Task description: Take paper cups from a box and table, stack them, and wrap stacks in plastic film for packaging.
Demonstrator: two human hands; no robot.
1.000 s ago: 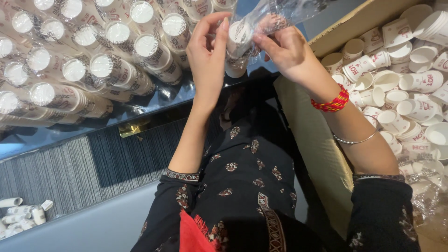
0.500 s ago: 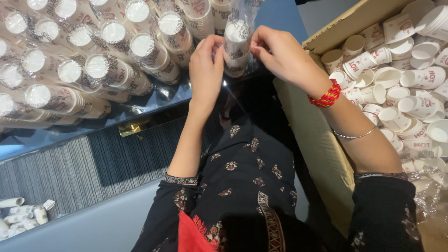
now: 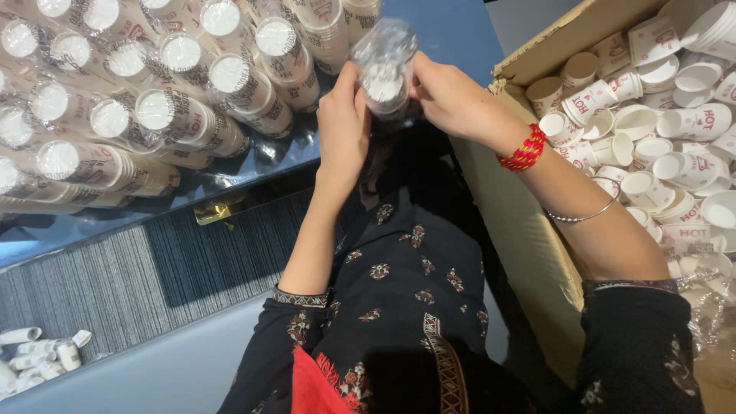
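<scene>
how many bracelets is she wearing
2, both on the right arm: a red bracelet at the wrist and a thin silver bangle further up the forearm. The left wrist shows none.

The wrapped cup stack (image 3: 383,65) is blurred — its far end is indistinct. Fingertips of both hands hide behind it. The cardboard box (image 3: 537,253) and the sleeved cup rows (image 3: 153,115) run off the frame edges.
</scene>
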